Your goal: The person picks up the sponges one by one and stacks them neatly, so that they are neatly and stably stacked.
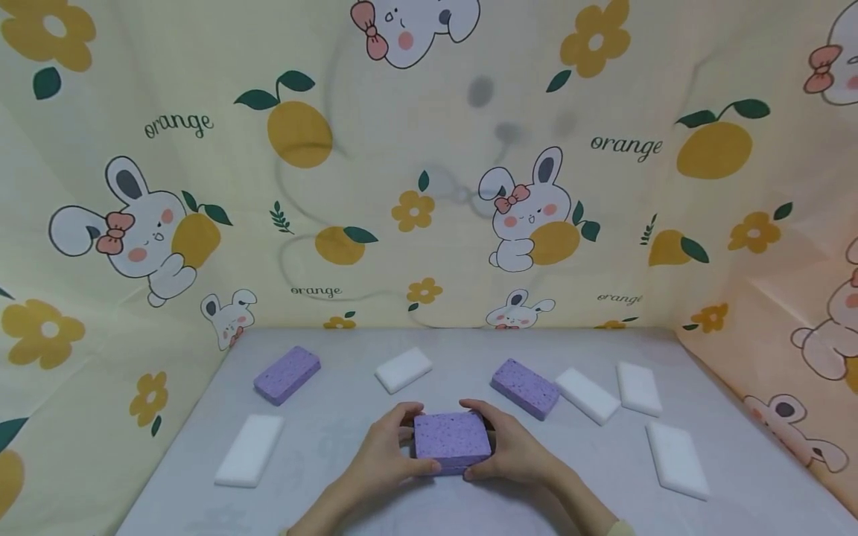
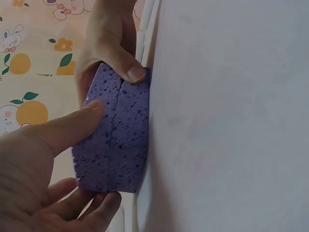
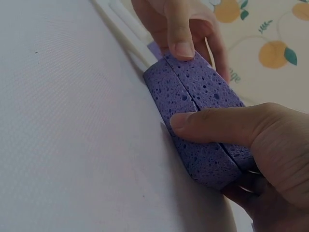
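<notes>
Two purple sponges lie one on top of the other at the front middle of the table, the upper sponge (image 1: pixel 452 435) flush over the lower sponge (image 2: pixel 131 116). A thin seam between them shows in both wrist views. My left hand (image 1: pixel 391 449) grips the stack at its left end, thumb on the near side and fingers around the far side. At the opposite end my right hand (image 1: pixel 515 449) holds it likewise, its thumb (image 3: pixel 207 126) across the seam. The stack's underside is right at the tabletop.
Farther back lie a purple sponge (image 1: pixel 287 375) at left and another purple sponge (image 1: pixel 526 388) right of centre. White rectangular pads lie around: one pad (image 1: pixel 249 450) front left, one pad (image 1: pixel 404 370) at the back, several on the right (image 1: pixel 677 459). A patterned cloth (image 1: pixel 375 149) encloses the table.
</notes>
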`<action>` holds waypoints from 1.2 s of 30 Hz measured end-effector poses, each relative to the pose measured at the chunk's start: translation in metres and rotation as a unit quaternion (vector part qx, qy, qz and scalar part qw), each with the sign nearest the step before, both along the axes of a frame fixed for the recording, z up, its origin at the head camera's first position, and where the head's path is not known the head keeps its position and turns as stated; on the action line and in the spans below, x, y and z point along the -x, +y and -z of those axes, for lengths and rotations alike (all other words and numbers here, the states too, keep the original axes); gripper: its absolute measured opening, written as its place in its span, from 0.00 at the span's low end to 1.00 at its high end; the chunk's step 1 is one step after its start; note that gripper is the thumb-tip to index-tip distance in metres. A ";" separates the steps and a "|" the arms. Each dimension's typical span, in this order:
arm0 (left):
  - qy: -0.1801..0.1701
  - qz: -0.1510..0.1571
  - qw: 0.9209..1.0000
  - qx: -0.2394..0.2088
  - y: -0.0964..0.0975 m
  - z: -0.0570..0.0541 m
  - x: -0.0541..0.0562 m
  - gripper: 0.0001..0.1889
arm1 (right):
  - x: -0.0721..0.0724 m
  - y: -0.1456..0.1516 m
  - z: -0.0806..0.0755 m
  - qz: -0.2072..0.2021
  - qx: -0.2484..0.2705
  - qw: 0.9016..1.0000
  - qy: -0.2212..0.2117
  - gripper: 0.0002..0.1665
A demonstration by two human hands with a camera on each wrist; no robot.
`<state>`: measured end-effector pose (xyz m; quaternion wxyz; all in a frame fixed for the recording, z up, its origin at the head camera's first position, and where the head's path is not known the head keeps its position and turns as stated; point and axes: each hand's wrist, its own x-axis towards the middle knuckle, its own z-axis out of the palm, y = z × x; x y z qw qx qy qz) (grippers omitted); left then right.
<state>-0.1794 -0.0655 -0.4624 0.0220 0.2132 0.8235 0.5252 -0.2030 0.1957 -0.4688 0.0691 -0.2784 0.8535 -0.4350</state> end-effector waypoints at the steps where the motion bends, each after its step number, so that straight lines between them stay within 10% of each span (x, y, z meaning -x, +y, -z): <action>1: -0.003 0.001 1.000 -0.001 0.000 0.000 0.001 0.46 | 0.000 0.000 0.000 0.000 0.000 1.000 0.000 0.62; 36: -0.011 -0.010 1.000 0.003 0.001 0.001 0.003 0.45 | 0.004 0.003 -0.005 -0.013 -0.007 1.000 0.013 0.58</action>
